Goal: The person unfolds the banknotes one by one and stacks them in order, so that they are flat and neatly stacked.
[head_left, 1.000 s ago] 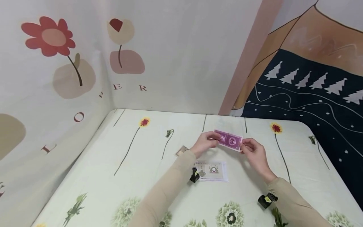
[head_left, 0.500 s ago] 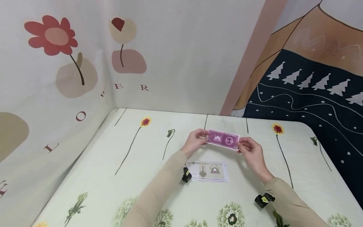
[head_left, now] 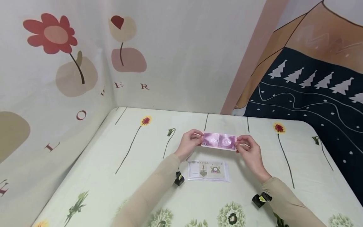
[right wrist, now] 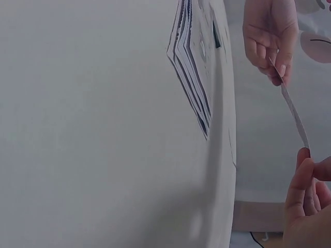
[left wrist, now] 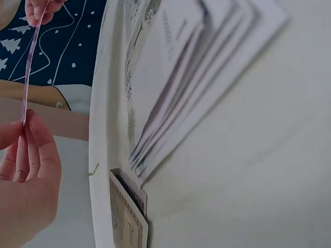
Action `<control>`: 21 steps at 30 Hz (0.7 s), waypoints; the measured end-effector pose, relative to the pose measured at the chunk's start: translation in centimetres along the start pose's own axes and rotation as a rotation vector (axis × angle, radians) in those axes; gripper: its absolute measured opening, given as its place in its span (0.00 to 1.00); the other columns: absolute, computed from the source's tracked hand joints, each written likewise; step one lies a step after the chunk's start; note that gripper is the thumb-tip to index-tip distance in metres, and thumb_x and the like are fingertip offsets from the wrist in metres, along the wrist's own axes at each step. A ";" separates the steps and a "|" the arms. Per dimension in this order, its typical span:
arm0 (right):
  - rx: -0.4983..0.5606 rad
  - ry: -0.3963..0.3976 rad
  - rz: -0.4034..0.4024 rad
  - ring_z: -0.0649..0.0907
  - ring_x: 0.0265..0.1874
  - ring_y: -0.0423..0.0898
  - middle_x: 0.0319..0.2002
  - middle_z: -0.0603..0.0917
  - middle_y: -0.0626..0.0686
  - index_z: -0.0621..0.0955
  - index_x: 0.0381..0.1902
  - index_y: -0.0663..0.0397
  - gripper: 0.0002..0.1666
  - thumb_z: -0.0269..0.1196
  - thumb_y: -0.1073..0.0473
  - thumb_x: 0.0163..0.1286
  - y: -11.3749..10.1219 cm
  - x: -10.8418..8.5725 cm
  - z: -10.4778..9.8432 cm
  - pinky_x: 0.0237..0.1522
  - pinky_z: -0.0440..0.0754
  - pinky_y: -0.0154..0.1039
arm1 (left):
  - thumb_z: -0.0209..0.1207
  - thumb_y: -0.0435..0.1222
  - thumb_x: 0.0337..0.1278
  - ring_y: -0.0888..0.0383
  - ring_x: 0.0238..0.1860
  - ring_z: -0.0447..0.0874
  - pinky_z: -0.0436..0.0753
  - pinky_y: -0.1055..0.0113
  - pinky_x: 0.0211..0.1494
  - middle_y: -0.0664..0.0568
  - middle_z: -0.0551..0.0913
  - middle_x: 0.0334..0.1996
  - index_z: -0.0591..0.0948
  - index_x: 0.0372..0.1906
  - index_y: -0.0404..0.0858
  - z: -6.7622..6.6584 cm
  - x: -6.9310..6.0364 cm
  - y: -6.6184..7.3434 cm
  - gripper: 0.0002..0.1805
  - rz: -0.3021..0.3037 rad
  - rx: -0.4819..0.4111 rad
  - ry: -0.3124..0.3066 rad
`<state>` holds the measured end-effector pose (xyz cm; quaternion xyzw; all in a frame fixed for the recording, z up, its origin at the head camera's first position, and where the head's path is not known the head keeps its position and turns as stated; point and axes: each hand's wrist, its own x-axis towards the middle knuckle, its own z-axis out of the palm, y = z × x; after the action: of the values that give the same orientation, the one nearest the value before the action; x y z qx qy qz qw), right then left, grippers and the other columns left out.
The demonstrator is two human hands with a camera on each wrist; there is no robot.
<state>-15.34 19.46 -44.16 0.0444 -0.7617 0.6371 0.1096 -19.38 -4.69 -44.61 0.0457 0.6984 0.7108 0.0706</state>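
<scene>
A purple play banknote [head_left: 218, 141] is stretched level above the table, its printed face toward the head camera and glare across it. At its left end, my left hand [head_left: 187, 144] pinches it between thumb and fingers. The opposite end is pinched by my right hand [head_left: 251, 153]. Nearer to me, beneath the held note, a stack of play banknotes [head_left: 209, 171] lies flat with a "1" note on top. The left wrist view shows the stack's edges fanned, and a brown note [left wrist: 127, 217] beside it. In the head view my left hand and arm mostly hide that brown note.
A pale flower-printed cloth [head_left: 144, 151] covers the table. Behind it hangs a light curtain [head_left: 181, 56] with printed flowers and letters, and a dark tree-patterned cloth [head_left: 306, 94] hangs at the right. Each wrist wears a small black camera [head_left: 179, 178].
My left hand has moved left, now at the note's left end. The purple note has shifted left and become more level, my right hand moving slightly left with it. More of the stack shows.
</scene>
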 end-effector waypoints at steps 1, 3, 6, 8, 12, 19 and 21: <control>0.001 -0.003 0.001 0.81 0.26 0.34 0.35 0.80 0.58 0.74 0.44 0.75 0.11 0.59 0.77 0.64 0.0 0.0 0.1 0.28 0.82 0.30 | 0.57 0.20 0.55 0.55 0.34 0.84 0.84 0.62 0.44 0.42 0.84 0.35 0.77 0.44 0.28 -0.1 -0.2 0.1 0.11 0.000 0.007 0.003; -0.003 -0.017 -0.004 0.81 0.26 0.34 0.36 0.80 0.62 0.76 0.44 0.74 0.10 0.59 0.76 0.65 0.2 0.0 0.2 0.28 0.82 0.30 | 0.58 0.20 0.54 0.54 0.35 0.84 0.84 0.63 0.44 0.41 0.84 0.36 0.78 0.44 0.28 -0.3 -0.4 0.1 0.12 0.001 0.025 0.008; -0.004 -0.032 -0.011 0.81 0.25 0.34 0.38 0.80 0.66 0.78 0.44 0.74 0.09 0.60 0.75 0.65 0.3 0.0 0.4 0.27 0.82 0.31 | 0.59 0.21 0.53 0.54 0.35 0.84 0.84 0.64 0.44 0.41 0.84 0.36 0.78 0.45 0.28 -0.6 -0.8 0.1 0.12 -0.008 0.060 0.011; -0.008 -0.039 -0.007 0.81 0.25 0.34 0.39 0.80 0.68 0.79 0.44 0.74 0.10 0.60 0.75 0.65 0.5 -0.1 0.5 0.27 0.81 0.30 | 0.59 0.22 0.53 0.53 0.36 0.85 0.84 0.64 0.44 0.41 0.84 0.37 0.79 0.44 0.29 -0.8 -1.0 -0.1 0.12 -0.015 0.081 0.010; -0.061 -0.066 0.037 0.81 0.25 0.34 0.40 0.81 0.66 0.79 0.43 0.71 0.09 0.61 0.74 0.65 1.0 -0.3 0.7 0.26 0.80 0.29 | 0.60 0.23 0.54 0.53 0.36 0.84 0.84 0.64 0.43 0.42 0.85 0.37 0.79 0.44 0.30 -1.2 -1.3 -0.4 0.11 -0.027 0.122 0.019; -0.157 -0.155 0.076 0.81 0.26 0.41 0.36 0.82 0.63 0.80 0.41 0.69 0.08 0.61 0.75 0.63 1.6 -0.5 0.8 0.24 0.77 0.30 | 0.58 0.21 0.54 0.56 0.29 0.83 0.85 0.62 0.38 0.44 0.85 0.31 0.79 0.41 0.30 -1.4 -2.4 -0.4 0.09 -0.096 0.169 0.020; -0.159 -0.181 0.081 0.80 0.26 0.42 0.35 0.82 0.61 0.80 0.41 0.68 0.08 0.60 0.75 0.63 1.6 -0.5 0.7 0.25 0.78 0.31 | 0.58 0.20 0.55 0.53 0.30 0.83 0.85 0.60 0.39 0.43 0.85 0.31 0.79 0.41 0.29 -1.5 -2.7 -0.3 0.09 -0.102 0.183 0.005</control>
<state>-15.23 19.04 -45.94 0.0623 -0.8177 0.5720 0.0176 -16.96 -6.61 -44.87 0.0147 0.7619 0.6397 0.1003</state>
